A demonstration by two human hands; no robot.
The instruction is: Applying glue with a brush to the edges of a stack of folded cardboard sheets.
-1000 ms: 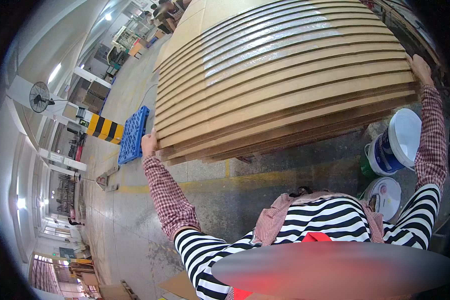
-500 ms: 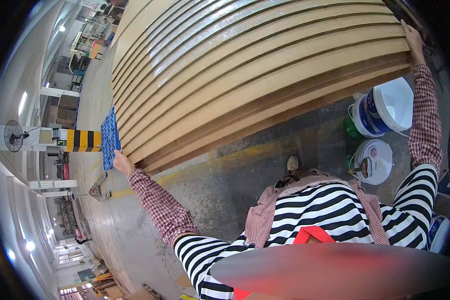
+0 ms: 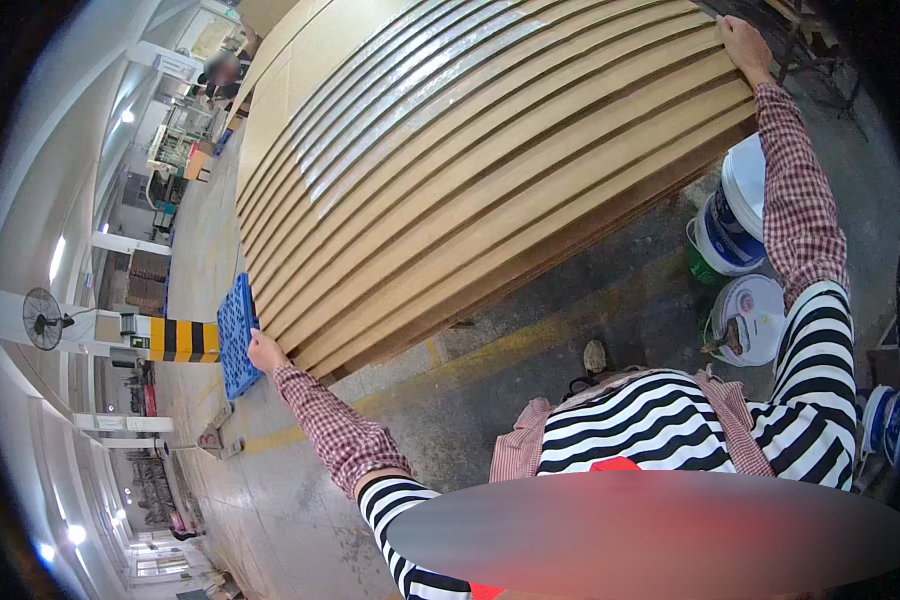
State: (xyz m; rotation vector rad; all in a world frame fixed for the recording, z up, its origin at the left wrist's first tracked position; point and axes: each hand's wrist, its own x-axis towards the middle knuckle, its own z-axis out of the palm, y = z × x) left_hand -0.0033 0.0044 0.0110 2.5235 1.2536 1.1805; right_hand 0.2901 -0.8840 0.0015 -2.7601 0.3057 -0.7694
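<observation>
A broad stack of brown cardboard sheets (image 3: 530,190) spreads out before me, its layers fanned into long overlapping steps. A glossy clear patch runs across the middle steps. My left hand (image 3: 265,352) is closed on the near left end of the cardboard sheets, beside a blue plastic pallet (image 3: 236,335). At the far right end, my right hand (image 3: 746,50) grips the sheets' edge, fingers partly hidden. Both arms are stretched wide apart.
White and blue buckets (image 3: 727,235) stand on the floor at right, near a lidded white bucket (image 3: 748,315) with something lying on it. Another person (image 3: 220,85) is at the back left. A black-and-yellow striped pillar (image 3: 183,340) and a fan (image 3: 45,318) are at left.
My right hand has moved left and slightly up in the picture; my left hand is a little lower and further right. The nearest steps of the fanned sheets look more even.
</observation>
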